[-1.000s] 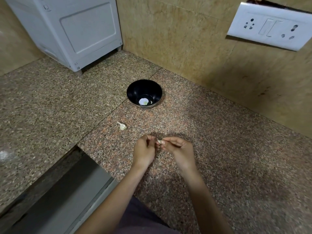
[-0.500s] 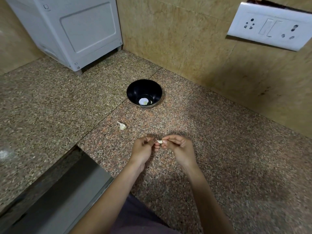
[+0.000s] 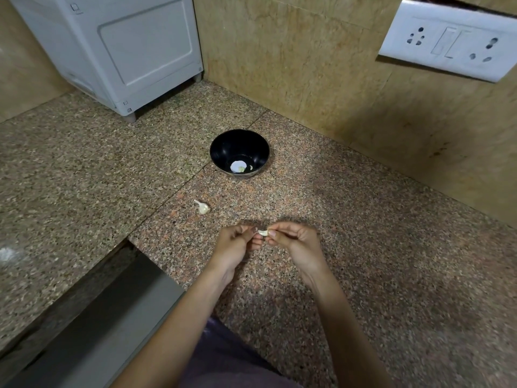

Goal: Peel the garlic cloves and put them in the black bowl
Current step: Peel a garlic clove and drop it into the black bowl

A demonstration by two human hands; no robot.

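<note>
- Single head view, looking down at a speckled granite counter point(image 3: 363, 247) set in a corner.
- Right hand point(image 3: 296, 242): hovered above counter, near front centre. Thumb & forefinger pinched tight on the held clove point(image 3: 263, 233); other fingers curled under.
- Left hand point(image 3: 235, 245): directly opp. the right, knuckles up, fingers curled. Thumb & forefinger tips closed on the clove's left end. Motion blur; could not tell whether they gripped skin or flesh.
- Held clove: small, pale, lying approx. horizontal between the two sets of fingertips, clear of the counter. Extent of peeling not discernible.
- Loose clove point(image 3: 202, 207): lay on counter, left of and beyond the hands, between them and the bowl. Skin on, pointed tail toward upper left. Touched by nothing.
- Black bowl point(image 3: 223, 148): stood upright on counter, well beyond the hands, near the wall point(image 3: 293, 65), straddling the slab joint.
- Pale bits point(image 3: 241, 167) sat at bowl bottom; could not tell cloves from glare.
- White appliance point(image 3: 126, 46): on short feet at rear left of counter, apart from bowl.
- Socket plate point(image 3: 453, 40): white, mounted on wall at upper right, w/ two outlets & a switch.
- Purple garment point(image 3: 223, 359): visible at bottom edge, between the forearms.
</note>
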